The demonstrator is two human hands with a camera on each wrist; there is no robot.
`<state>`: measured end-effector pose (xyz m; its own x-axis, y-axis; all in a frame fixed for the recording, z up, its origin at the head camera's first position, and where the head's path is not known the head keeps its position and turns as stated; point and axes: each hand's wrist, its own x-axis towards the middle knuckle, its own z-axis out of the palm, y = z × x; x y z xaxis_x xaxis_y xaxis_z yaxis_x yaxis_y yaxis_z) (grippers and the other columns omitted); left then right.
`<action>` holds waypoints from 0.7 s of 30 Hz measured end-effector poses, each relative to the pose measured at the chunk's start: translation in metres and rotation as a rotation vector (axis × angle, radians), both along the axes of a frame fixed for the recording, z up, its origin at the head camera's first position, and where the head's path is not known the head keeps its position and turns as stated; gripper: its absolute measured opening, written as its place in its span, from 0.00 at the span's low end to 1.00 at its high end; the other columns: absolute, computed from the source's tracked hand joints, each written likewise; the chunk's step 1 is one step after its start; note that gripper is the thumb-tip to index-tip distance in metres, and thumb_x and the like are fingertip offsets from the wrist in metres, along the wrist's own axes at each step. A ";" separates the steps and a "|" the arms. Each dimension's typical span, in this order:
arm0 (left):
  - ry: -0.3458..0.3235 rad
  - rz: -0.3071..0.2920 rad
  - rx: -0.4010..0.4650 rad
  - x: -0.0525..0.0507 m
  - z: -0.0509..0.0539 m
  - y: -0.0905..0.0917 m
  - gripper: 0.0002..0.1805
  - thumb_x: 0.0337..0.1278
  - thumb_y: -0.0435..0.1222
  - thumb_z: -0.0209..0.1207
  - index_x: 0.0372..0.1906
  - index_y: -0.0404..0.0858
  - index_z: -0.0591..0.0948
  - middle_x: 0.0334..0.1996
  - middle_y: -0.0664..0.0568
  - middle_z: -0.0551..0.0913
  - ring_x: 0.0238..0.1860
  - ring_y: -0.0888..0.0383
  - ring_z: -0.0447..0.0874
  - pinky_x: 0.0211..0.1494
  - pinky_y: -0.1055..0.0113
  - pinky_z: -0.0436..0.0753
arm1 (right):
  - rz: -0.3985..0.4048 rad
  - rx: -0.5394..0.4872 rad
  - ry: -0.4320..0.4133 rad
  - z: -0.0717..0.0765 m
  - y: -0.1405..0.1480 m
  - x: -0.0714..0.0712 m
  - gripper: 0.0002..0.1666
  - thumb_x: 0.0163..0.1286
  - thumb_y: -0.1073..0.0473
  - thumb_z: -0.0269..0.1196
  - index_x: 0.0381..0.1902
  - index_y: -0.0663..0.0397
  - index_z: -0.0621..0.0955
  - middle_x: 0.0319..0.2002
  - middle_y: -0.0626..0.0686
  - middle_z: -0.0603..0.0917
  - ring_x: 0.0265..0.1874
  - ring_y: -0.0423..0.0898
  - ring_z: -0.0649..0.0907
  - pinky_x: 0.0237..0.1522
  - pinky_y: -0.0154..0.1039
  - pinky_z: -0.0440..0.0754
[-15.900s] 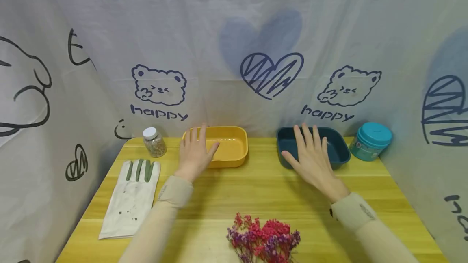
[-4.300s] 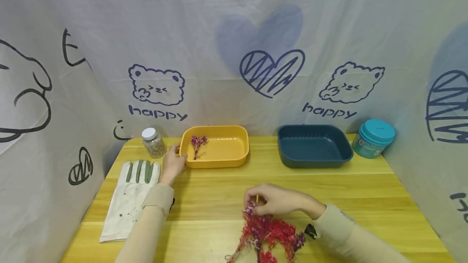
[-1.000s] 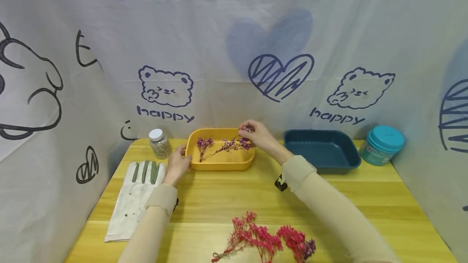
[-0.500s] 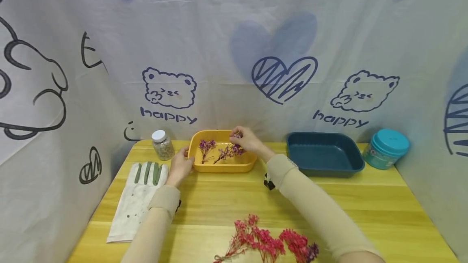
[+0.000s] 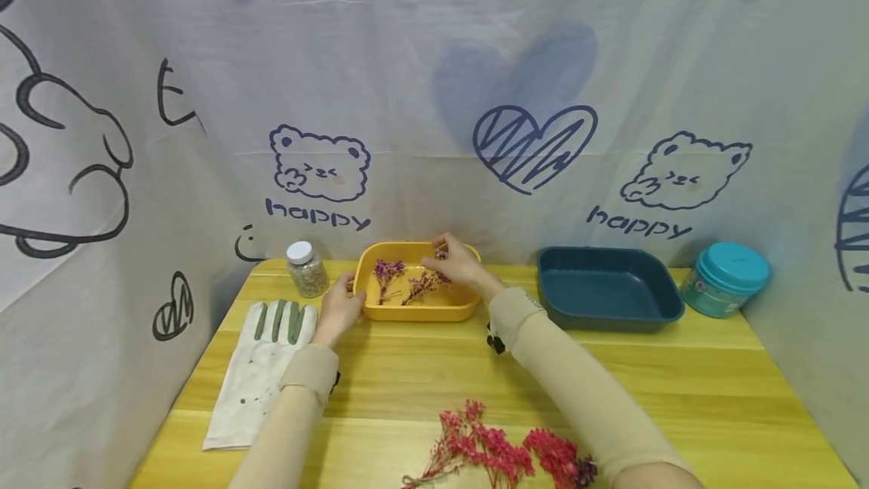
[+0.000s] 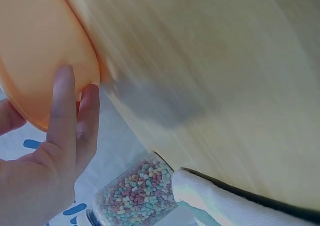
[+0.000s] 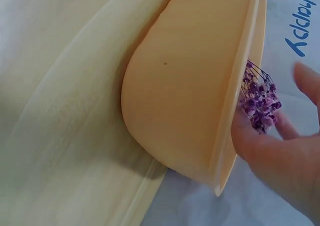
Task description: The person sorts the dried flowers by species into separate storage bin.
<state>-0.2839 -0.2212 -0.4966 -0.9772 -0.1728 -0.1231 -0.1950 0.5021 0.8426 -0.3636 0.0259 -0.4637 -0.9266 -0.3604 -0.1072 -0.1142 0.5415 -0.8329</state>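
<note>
My left hand (image 5: 342,309) holds the left end of the yellow tray (image 5: 421,313), with fingers against its outer wall and the thumb at the rim. A purple dried-flower sprig (image 5: 388,272) lies in the tray's left part. Another purple sprig (image 5: 422,284) lies beside it, its blossoms partly hidden by my right hand (image 5: 459,262). In the right wrist view my right hand's thumb and fingers stand apart around the purple blossoms (image 7: 260,103), over the tray rim. Pink-red dried flowers (image 5: 489,447) with a dark purple tuft (image 5: 585,470) lie at the table's front.
A dark blue tray (image 5: 611,320) stands right of the yellow one, with a teal-lidded tub (image 5: 725,279) beyond it. At left are a white-capped jar of small colored pebbles (image 5: 308,274) and a white-and-green glove (image 5: 261,376). A printed cloth hangs behind.
Both hands were spread over the trays at first. Purple sprigs have since gone from the front bunch into the yellow tray. My right hand has lowered the second one and parted its fingers.
</note>
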 end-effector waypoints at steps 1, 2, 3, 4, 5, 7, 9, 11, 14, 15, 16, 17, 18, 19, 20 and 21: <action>-0.001 0.001 0.001 0.000 0.000 0.000 0.31 0.77 0.31 0.51 0.80 0.31 0.63 0.68 0.26 0.74 0.55 0.38 0.86 0.46 0.62 0.92 | 0.009 0.006 0.003 -0.001 -0.001 0.000 0.33 0.74 0.55 0.68 0.72 0.58 0.71 0.72 0.63 0.75 0.65 0.61 0.79 0.70 0.54 0.81; -0.002 0.003 0.004 0.001 0.000 0.000 0.31 0.77 0.31 0.51 0.80 0.30 0.63 0.68 0.26 0.74 0.55 0.38 0.86 0.47 0.62 0.92 | 0.023 0.010 0.008 -0.002 -0.001 -0.001 0.35 0.73 0.60 0.69 0.73 0.59 0.70 0.73 0.63 0.74 0.68 0.62 0.78 0.72 0.55 0.79; -0.004 0.004 0.008 0.001 0.000 0.000 0.31 0.77 0.31 0.50 0.80 0.30 0.62 0.68 0.26 0.74 0.56 0.38 0.86 0.48 0.62 0.92 | 0.040 0.024 0.022 -0.002 -0.002 -0.001 0.37 0.71 0.64 0.69 0.74 0.59 0.69 0.74 0.63 0.73 0.70 0.63 0.77 0.75 0.55 0.76; -0.007 0.005 0.012 0.001 0.000 0.000 0.31 0.77 0.31 0.50 0.80 0.31 0.62 0.69 0.27 0.74 0.57 0.37 0.85 0.50 0.61 0.92 | 0.062 0.046 0.043 -0.003 -0.003 -0.002 0.38 0.69 0.67 0.69 0.74 0.60 0.69 0.74 0.64 0.73 0.71 0.63 0.75 0.77 0.55 0.74; -0.009 0.006 0.017 0.001 0.000 0.000 0.31 0.77 0.31 0.50 0.80 0.31 0.62 0.69 0.27 0.73 0.58 0.37 0.85 0.51 0.59 0.92 | 0.083 0.071 0.067 -0.004 -0.003 -0.002 0.39 0.68 0.71 0.68 0.75 0.60 0.69 0.75 0.64 0.73 0.73 0.63 0.75 0.78 0.55 0.73; -0.012 0.006 0.022 0.001 0.000 0.001 0.31 0.77 0.31 0.50 0.80 0.31 0.62 0.69 0.27 0.73 0.59 0.36 0.84 0.53 0.58 0.92 | 0.112 0.119 0.111 -0.006 -0.005 -0.001 0.40 0.67 0.76 0.65 0.76 0.61 0.68 0.75 0.64 0.72 0.76 0.62 0.72 0.80 0.55 0.70; -0.012 0.006 0.022 0.000 0.000 0.001 0.31 0.77 0.31 0.50 0.80 0.31 0.62 0.70 0.27 0.73 0.61 0.36 0.83 0.55 0.57 0.91 | 0.124 0.158 0.155 -0.008 -0.008 0.000 0.40 0.67 0.77 0.62 0.76 0.61 0.68 0.75 0.64 0.73 0.76 0.62 0.72 0.81 0.55 0.69; -0.007 0.005 0.019 0.000 0.000 0.002 0.31 0.77 0.30 0.50 0.80 0.31 0.62 0.69 0.27 0.73 0.61 0.36 0.83 0.54 0.57 0.92 | 0.127 0.178 0.176 -0.009 -0.009 0.000 0.40 0.69 0.77 0.60 0.77 0.59 0.67 0.77 0.64 0.72 0.77 0.61 0.71 0.82 0.55 0.68; 0.000 0.005 0.017 0.000 0.000 0.003 0.31 0.77 0.30 0.51 0.80 0.30 0.63 0.68 0.27 0.74 0.60 0.36 0.84 0.53 0.58 0.92 | 0.154 0.179 0.178 -0.011 -0.011 -0.001 0.39 0.73 0.75 0.58 0.80 0.57 0.65 0.79 0.62 0.69 0.79 0.61 0.69 0.83 0.56 0.65; 0.003 0.004 0.015 0.001 0.000 0.003 0.31 0.77 0.30 0.51 0.80 0.30 0.63 0.68 0.26 0.74 0.59 0.36 0.84 0.52 0.58 0.92 | 0.167 0.179 0.178 -0.012 -0.011 -0.001 0.38 0.74 0.74 0.56 0.80 0.57 0.65 0.80 0.61 0.68 0.79 0.60 0.68 0.83 0.56 0.64; 0.004 0.004 0.014 0.001 -0.001 0.003 0.31 0.77 0.30 0.50 0.80 0.30 0.63 0.68 0.26 0.74 0.59 0.36 0.84 0.52 0.58 0.92 | 0.178 0.175 0.171 -0.012 -0.011 -0.002 0.38 0.75 0.74 0.56 0.80 0.56 0.64 0.80 0.60 0.67 0.80 0.60 0.67 0.83 0.56 0.64; 0.005 0.005 0.014 0.000 -0.001 0.003 0.31 0.77 0.30 0.50 0.79 0.30 0.63 0.68 0.26 0.74 0.59 0.36 0.84 0.52 0.58 0.92 | 0.191 0.169 0.167 -0.012 -0.011 -0.002 0.37 0.76 0.74 0.55 0.80 0.56 0.65 0.80 0.60 0.67 0.80 0.60 0.67 0.83 0.56 0.64; 0.006 0.004 0.011 0.000 -0.001 0.003 0.31 0.77 0.30 0.50 0.79 0.29 0.63 0.67 0.26 0.74 0.59 0.36 0.84 0.52 0.58 0.92 | 0.201 0.163 0.167 -0.012 -0.010 -0.003 0.36 0.76 0.74 0.54 0.80 0.56 0.65 0.80 0.60 0.68 0.80 0.60 0.67 0.83 0.57 0.64; 0.006 0.005 0.008 0.000 -0.001 0.003 0.30 0.77 0.30 0.50 0.79 0.29 0.63 0.67 0.26 0.74 0.59 0.36 0.83 0.52 0.59 0.92 | 0.208 0.159 0.166 -0.011 -0.010 -0.003 0.36 0.77 0.74 0.53 0.80 0.56 0.66 0.80 0.60 0.69 0.80 0.61 0.68 0.83 0.57 0.65; 0.006 0.006 0.007 0.000 -0.001 0.002 0.30 0.77 0.30 0.50 0.79 0.29 0.63 0.67 0.26 0.74 0.60 0.36 0.83 0.52 0.59 0.92 | 0.212 0.152 0.164 -0.011 -0.009 -0.003 0.35 0.77 0.73 0.53 0.79 0.56 0.66 0.79 0.61 0.69 0.79 0.61 0.68 0.82 0.57 0.65; 0.005 0.007 0.007 0.001 -0.001 0.002 0.30 0.77 0.30 0.50 0.79 0.29 0.63 0.68 0.26 0.74 0.60 0.36 0.83 0.52 0.59 0.92 | 0.215 0.142 0.162 -0.010 -0.008 -0.002 0.34 0.77 0.73 0.53 0.79 0.57 0.67 0.79 0.61 0.70 0.79 0.61 0.69 0.82 0.58 0.66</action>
